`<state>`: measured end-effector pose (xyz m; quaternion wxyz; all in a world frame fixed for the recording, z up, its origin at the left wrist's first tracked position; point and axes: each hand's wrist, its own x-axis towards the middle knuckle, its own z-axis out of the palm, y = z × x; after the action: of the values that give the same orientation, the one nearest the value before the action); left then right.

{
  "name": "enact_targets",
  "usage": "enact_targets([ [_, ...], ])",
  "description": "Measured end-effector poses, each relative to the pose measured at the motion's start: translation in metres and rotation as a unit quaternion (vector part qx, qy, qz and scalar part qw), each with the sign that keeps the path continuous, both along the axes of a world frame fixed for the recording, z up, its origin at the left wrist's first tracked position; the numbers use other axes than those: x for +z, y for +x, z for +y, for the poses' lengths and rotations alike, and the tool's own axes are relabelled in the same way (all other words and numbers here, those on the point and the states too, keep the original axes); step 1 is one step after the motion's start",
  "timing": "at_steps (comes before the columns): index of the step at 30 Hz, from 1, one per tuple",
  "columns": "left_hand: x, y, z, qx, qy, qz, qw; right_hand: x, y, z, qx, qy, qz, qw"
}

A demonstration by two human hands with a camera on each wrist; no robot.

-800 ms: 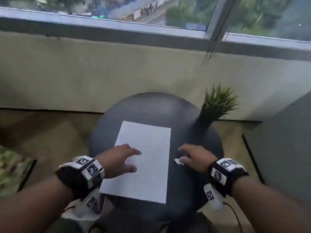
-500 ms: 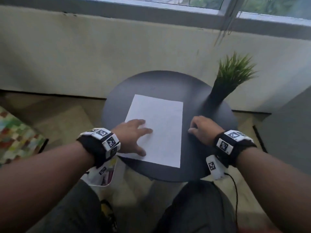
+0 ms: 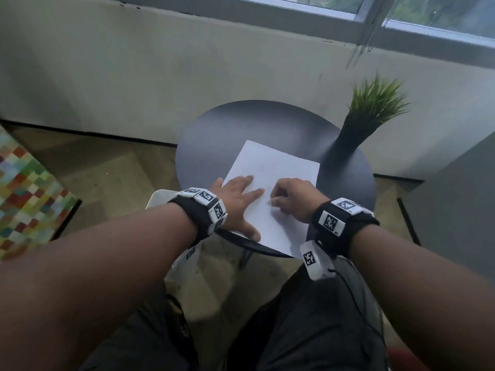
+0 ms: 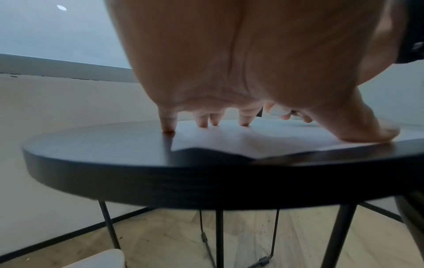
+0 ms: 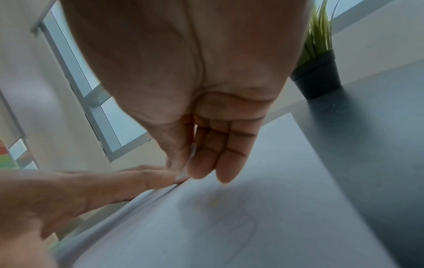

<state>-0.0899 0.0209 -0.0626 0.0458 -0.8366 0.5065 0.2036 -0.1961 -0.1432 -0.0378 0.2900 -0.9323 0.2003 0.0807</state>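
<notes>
A white sheet of paper (image 3: 281,167) lies askew on a round dark table (image 3: 241,124), its near corner hanging over the front edge. My left hand (image 3: 235,199) presses flat on the sheet's left part with straight, spread fingers; the left wrist view shows the fingertips (image 4: 245,123) and thumb down on the paper (image 4: 252,143). My right hand (image 3: 273,202) hovers over the middle of the sheet with curled fingers. In the right wrist view my right hand (image 5: 190,168) pinches a small white piece (image 5: 187,163) between thumb and fingers, just above the paper (image 5: 252,217).
A green plant (image 3: 375,105) in a tall black pot (image 3: 345,145) stands at the table's right back. A wall with a window runs behind. A colourful checked surface (image 3: 24,188) lies at the left, wooden floor under the table's thin black legs (image 4: 219,235).
My right hand has moved left from the bare table onto the sheet, taking the small white piece along. The sheet has turned and slid toward the front edge under my left hand.
</notes>
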Motion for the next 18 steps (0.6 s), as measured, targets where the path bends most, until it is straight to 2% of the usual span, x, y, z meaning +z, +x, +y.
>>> enact_targets([
  [2, 0.002, 0.002, -0.001, -0.001, 0.01, 0.006, 1.0, -0.001, 0.007, 0.005, -0.026, -0.029, -0.003, 0.999],
  [4, 0.003, 0.004, -0.002, -0.007, 0.019, 0.008, 1.0, -0.001, 0.008, 0.014, -0.012, -0.067, 0.01, 0.998],
  [8, 0.001, 0.006, -0.001, -0.012, 0.027, 0.011, 1.0, -0.004, -0.002, 0.036, 0.165, -0.058, 0.064, 0.983],
  [9, 0.0, 0.007, -0.002, -0.012, 0.027, 0.011, 0.999, -0.003, 0.0, 0.034, 0.182, -0.058, 0.074, 0.979],
  [10, 0.0, 0.008, -0.002, -0.014, 0.03, 0.011, 0.999, -0.002, 0.005, 0.028, 0.169, -0.062, 0.068, 0.981],
  [13, 0.0, 0.009, -0.003, -0.018, 0.037, 0.011, 0.999, -0.004, 0.017, 0.011, 0.041, -0.088, 0.01, 0.995],
  [14, -0.001, 0.01, -0.003, -0.017, 0.038, 0.013, 0.999, -0.006, 0.015, 0.013, 0.044, -0.103, -0.008, 0.994],
  [15, -0.001, 0.01, -0.002, -0.017, 0.037, 0.016, 0.999, -0.008, 0.013, 0.017, 0.08, -0.104, -0.008, 0.991],
  [17, -0.002, 0.01, -0.002, -0.017, 0.033, 0.021, 0.999, -0.008, 0.003, 0.033, 0.192, -0.069, 0.045, 0.978],
  [18, -0.003, 0.01, -0.002, -0.018, 0.03, 0.021, 0.999, -0.005, 0.001, 0.035, 0.221, -0.059, 0.07, 0.971],
])
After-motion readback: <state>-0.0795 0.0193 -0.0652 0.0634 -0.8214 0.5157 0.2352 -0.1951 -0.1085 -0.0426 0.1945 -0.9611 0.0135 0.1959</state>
